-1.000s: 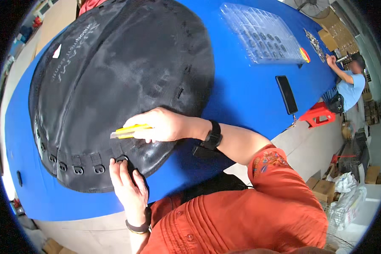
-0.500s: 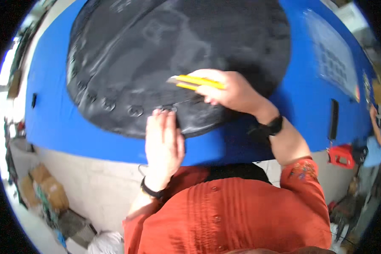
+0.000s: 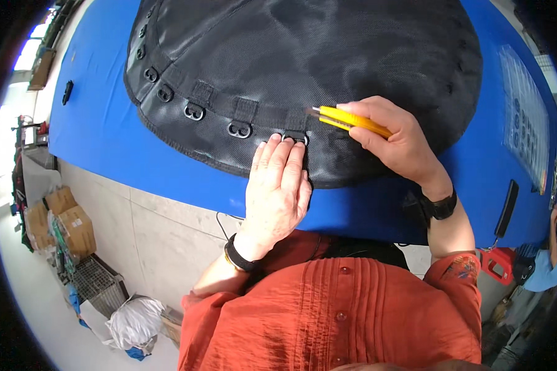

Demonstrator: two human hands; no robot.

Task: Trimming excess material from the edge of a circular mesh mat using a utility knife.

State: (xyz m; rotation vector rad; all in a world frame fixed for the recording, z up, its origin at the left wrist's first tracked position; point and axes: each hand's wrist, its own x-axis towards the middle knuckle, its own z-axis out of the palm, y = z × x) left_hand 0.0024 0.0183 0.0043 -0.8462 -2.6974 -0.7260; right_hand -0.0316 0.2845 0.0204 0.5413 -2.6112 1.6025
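A large rounded black woven mat (image 3: pixel 353 74) lies on the blue table, with black rings (image 3: pixel 239 129) sewn on short webbing tabs along its near and left edge. My left hand (image 3: pixel 277 185) lies flat near that edge. Its fingertips press on one ring (image 3: pixel 303 138), partly covering it. In my right hand (image 3: pixel 402 133) is a pair of yellow thread snips (image 3: pixel 356 120), held above the mat with the tips toward the left. Those tips are just beyond and slightly right of my left fingertips, apart from them.
The blue table (image 3: pixel 99 117) bears a small black item (image 3: pixel 67 92) at left. At right lie a clear sheet (image 3: pixel 526 117) and a black strip (image 3: pixel 507 208). A red-handled thing (image 3: pixel 498 264) is beside the table's right edge. Cardboard boxes (image 3: pixel 74 229) stand on the floor; another person (image 3: pixel 546 269) is far right.
The view has shifted, so the mat and hands appear farther right. The snips' tips have come nearer to my left fingertips. My left hand still presses on a ring.
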